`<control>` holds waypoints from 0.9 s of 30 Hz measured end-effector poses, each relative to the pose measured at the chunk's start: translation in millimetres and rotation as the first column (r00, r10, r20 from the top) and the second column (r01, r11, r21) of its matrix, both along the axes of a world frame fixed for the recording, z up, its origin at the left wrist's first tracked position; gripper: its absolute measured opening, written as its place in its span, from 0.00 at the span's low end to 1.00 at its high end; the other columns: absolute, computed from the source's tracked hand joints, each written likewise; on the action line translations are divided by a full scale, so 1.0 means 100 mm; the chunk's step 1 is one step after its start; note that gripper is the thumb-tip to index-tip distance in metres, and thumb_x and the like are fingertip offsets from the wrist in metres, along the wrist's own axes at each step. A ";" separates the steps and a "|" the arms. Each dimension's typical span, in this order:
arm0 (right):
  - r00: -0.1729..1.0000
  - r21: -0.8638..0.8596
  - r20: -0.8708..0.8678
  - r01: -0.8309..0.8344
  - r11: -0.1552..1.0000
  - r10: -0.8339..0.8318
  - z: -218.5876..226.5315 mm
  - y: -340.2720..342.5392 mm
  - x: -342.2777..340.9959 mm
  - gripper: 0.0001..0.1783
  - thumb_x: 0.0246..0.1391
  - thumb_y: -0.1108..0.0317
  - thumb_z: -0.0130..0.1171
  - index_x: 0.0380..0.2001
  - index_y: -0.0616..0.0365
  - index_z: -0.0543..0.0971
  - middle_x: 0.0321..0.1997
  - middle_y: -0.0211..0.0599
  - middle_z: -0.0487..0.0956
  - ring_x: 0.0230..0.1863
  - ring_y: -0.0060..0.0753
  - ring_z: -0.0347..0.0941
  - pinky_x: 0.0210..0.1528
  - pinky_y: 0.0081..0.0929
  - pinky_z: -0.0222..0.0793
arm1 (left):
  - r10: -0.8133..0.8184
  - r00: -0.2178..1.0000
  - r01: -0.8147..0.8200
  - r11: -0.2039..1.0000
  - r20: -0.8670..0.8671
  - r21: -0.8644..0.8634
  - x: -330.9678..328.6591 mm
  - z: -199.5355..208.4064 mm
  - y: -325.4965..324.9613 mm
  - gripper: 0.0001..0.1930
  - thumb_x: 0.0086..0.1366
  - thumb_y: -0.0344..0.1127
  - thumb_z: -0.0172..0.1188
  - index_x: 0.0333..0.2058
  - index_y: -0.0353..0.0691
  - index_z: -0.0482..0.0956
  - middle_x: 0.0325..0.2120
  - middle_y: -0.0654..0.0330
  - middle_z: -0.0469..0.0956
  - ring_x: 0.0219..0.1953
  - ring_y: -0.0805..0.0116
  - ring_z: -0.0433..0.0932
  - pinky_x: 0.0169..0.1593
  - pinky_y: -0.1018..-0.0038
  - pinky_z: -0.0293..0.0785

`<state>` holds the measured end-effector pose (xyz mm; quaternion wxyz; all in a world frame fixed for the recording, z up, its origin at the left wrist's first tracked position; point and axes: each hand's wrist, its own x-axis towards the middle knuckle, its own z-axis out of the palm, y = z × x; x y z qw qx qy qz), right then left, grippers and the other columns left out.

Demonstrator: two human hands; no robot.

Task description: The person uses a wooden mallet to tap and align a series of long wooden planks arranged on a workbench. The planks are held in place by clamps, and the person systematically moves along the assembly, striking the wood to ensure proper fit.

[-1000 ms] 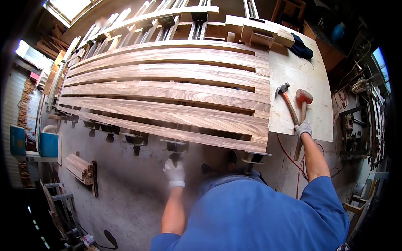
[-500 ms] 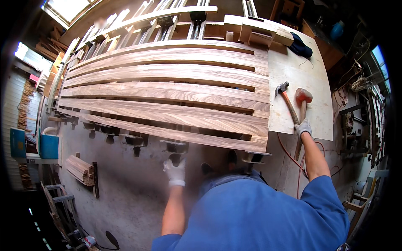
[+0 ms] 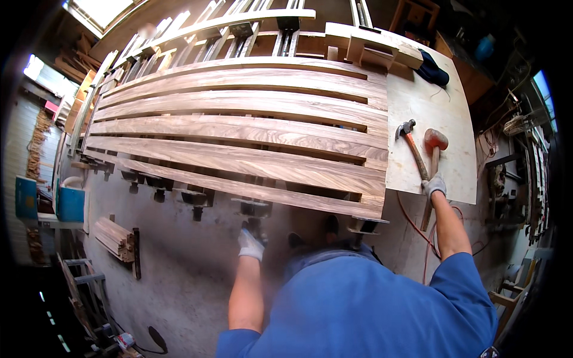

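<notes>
A wooden slatted panel (image 3: 256,128) with long gaps between its slats lies in front of me. Dark bar clamps grip its near edge. Below that edge my left hand (image 3: 250,243), in a whitish work glove, is closed around the dark handle of one clamp (image 3: 253,209); the fingers are partly hidden and a little blurred. My gloved right hand (image 3: 435,184) grips the wooden handle of a mallet with a worn reddish head (image 3: 436,138). The mallet rests on a pale board (image 3: 412,170). Beside it lies a claw hammer (image 3: 412,142), its handle end touching or close to my right hand.
Clamp bars and a long wooden strip (image 3: 239,27) run beyond the panel. Wood blocks (image 3: 382,51) and a dark cap (image 3: 431,68) sit at the board's far end. A red hose (image 3: 412,224) trails over the floor at right. Bundled sticks (image 3: 116,238) lie at left.
My left hand has turned at the clamp handle, its fingers moving from spread around it to closed. My right hand stays on the mallet handle. The view has shifted slightly.
</notes>
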<state>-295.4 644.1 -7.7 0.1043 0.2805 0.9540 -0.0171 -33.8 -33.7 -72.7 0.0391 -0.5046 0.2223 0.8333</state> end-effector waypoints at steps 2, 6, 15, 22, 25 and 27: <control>1.000 -0.030 0.020 -0.018 0.999 0.019 0.05 -0.09 -0.07 0.43 0.52 0.52 0.78 0.63 0.66 0.73 0.64 0.61 0.80 0.67 0.58 0.77 0.70 0.45 0.74 | -0.076 0.994 0.103 0.829 0.073 -0.550 0.22 -0.37 -0.09 0.22 0.75 0.62 0.58 0.41 0.48 0.86 0.26 0.62 0.80 0.24 0.58 0.77 0.30 0.55 0.72; 0.998 -0.016 0.066 0.021 1.000 -0.020 0.05 -0.01 -0.02 0.45 0.54 0.52 0.78 0.67 0.65 0.71 0.66 0.61 0.79 0.68 0.57 0.77 0.71 0.44 0.73 | -0.209 0.901 0.339 -0.204 0.379 -0.918 0.09 0.23 0.25 0.11 0.69 0.38 0.71 0.44 0.37 0.86 0.34 0.51 0.87 0.35 0.50 0.85 0.42 0.54 0.79; 1.000 -0.052 0.005 0.010 0.999 -0.010 0.11 -0.09 -0.01 0.43 0.53 0.55 0.78 0.65 0.66 0.72 0.64 0.63 0.80 0.67 0.61 0.77 0.70 0.46 0.73 | -0.071 0.996 0.086 0.927 0.056 -0.366 0.03 0.08 0.08 0.24 0.77 0.60 0.57 0.41 0.43 0.85 0.26 0.61 0.82 0.24 0.62 0.78 0.27 0.63 0.71; 1.000 -0.045 0.000 0.010 0.999 -0.010 0.07 -0.09 -0.02 0.42 0.53 0.54 0.78 0.64 0.66 0.72 0.64 0.63 0.80 0.67 0.61 0.77 0.70 0.45 0.73 | -0.145 0.989 0.150 0.962 0.040 -0.227 0.05 0.06 -0.04 0.27 0.70 0.65 0.64 0.40 0.42 0.83 0.26 0.57 0.80 0.28 0.55 0.80 0.33 0.55 0.76; 1.000 -0.056 0.019 0.007 0.998 -0.006 0.09 -0.07 0.00 0.40 0.53 0.53 0.78 0.62 0.66 0.74 0.63 0.63 0.80 0.66 0.61 0.77 0.69 0.45 0.73 | -0.254 0.901 0.266 -0.314 0.351 -0.912 0.04 0.27 0.31 0.23 0.63 0.51 0.76 0.41 0.36 0.81 0.30 0.53 0.82 0.35 0.49 0.82 0.42 0.51 0.79; 1.000 -0.055 0.017 0.014 0.998 -0.013 0.08 -0.03 0.01 0.39 0.53 0.53 0.78 0.60 0.66 0.75 0.63 0.63 0.80 0.66 0.61 0.77 0.69 0.45 0.73 | -0.197 0.835 0.402 -0.417 0.513 -0.815 0.05 0.54 0.40 0.22 0.60 0.41 0.80 0.45 0.33 0.81 0.33 0.51 0.83 0.37 0.48 0.82 0.47 0.52 0.78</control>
